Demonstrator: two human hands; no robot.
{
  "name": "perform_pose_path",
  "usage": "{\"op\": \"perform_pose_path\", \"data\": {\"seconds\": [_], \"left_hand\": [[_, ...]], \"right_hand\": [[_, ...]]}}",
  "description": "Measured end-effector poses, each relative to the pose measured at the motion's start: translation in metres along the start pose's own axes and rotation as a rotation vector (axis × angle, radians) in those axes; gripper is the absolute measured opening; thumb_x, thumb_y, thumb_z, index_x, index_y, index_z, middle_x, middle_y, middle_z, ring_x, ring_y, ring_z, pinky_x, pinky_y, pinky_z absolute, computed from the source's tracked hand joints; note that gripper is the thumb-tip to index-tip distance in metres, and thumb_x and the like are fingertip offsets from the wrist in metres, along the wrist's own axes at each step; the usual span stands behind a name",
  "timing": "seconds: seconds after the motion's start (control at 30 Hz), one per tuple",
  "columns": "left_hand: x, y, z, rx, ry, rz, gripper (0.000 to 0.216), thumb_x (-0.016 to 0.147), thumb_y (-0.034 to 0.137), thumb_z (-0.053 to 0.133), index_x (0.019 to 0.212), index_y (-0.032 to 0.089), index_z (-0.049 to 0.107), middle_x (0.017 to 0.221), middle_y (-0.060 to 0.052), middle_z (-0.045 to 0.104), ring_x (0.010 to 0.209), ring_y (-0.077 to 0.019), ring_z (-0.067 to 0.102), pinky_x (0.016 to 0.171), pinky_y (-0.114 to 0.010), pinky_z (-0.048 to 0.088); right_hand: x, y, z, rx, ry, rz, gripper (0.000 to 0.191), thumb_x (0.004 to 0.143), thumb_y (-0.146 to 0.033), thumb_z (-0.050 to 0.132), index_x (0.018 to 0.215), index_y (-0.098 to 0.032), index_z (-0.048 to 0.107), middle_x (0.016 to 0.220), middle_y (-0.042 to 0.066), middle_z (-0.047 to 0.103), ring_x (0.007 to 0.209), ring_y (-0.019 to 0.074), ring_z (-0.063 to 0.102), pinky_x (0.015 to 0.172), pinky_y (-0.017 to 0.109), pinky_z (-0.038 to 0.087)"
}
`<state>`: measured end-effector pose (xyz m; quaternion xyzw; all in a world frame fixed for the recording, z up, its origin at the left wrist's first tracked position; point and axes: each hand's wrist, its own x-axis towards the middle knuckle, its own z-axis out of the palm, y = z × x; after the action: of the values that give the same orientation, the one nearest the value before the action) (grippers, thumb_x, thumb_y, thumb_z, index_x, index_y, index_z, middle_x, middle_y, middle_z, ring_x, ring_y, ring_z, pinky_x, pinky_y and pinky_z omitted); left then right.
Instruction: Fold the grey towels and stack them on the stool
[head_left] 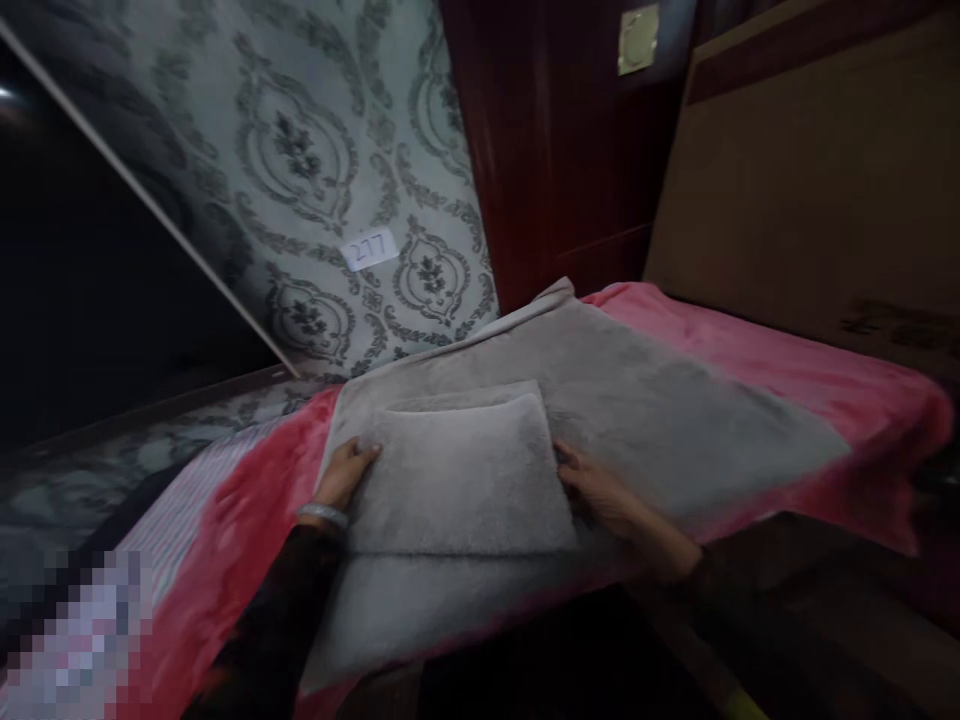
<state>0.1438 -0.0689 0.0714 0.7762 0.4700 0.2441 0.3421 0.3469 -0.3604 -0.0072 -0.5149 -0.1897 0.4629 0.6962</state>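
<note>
Left hand (348, 476) pinching the left edge of a folded grey plush cloth (457, 480); right hand (601, 492) touching its right edge, grip too blurred to tell. Grey-white patterned wall (296, 150) behind. Fuzzy pink-red blanket (720, 340) below, showing at both ends. Wide grey plush sheet (637, 400) spread over the blanket, folded cloth lying on it. White rectangular label (370, 248) reading 277 on wall. Silvery bracelet (322, 515), left wrist.

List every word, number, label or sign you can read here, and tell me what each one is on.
"277": handwritten on a white label on the patterned wall.
Unreadable: dark markings low on the brown cardboard, too dim and blurred to make out.
I can read no other text.
</note>
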Motion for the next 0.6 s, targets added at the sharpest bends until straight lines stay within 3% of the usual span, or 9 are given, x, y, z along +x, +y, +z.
{"op": "perform_pose_path", "data": {"seconds": [0.17,0.3,0.43,0.6], "left_hand": [[0.003,-0.007,0.006,0.076,0.065,0.083,0.033,0.072,0.024,0.065,0.104,0.017,0.066,0.115,-0.01,0.068,0.126,-0.0285,0.052,0.104,-0.037,0.044],[0.003,-0.014,0.003,0.032,0.004,0.003,0.03,0.076,0.032,0.066,0.101,0.014,0.067,0.099,-0.009,0.071,0.108,-0.0281,0.063,0.092,-0.037,0.05],[0.01,-0.02,-0.004,-0.058,-0.081,-0.12,0.031,0.078,0.044,0.068,0.085,0.014,0.068,0.084,-0.01,0.073,0.084,-0.0248,0.069,0.074,-0.035,0.055],[0.027,-0.023,0.001,-0.067,-0.04,-0.177,0.03,0.068,0.039,0.077,0.083,0.015,0.068,0.081,-0.011,0.073,0.089,-0.029,0.069,0.076,-0.038,0.056]], "right_hand": [[-0.002,0.003,0.003,0.027,-0.04,0.009,0.069,0.064,-0.025,0.066,0.132,-0.028,0.055,0.098,0.003,0.074,0.08,0.0222,0.07,0.066,0.033,0.055],[-0.003,0.002,0.006,0.06,-0.054,0.017,0.062,0.06,-0.024,0.07,0.121,-0.028,0.061,0.113,0.007,0.072,0.097,0.0273,0.069,0.078,0.038,0.057],[0.0,0.002,0.007,0.127,-0.043,0.08,0.054,0.056,-0.02,0.071,0.11,-0.027,0.065,0.114,0.006,0.072,0.102,0.0278,0.068,0.082,0.038,0.057],[0.004,0.003,0.018,0.153,-0.011,0.017,0.052,0.06,-0.023,0.071,0.111,-0.026,0.066,0.106,0.006,0.074,0.102,0.0276,0.068,0.086,0.04,0.056]]}}
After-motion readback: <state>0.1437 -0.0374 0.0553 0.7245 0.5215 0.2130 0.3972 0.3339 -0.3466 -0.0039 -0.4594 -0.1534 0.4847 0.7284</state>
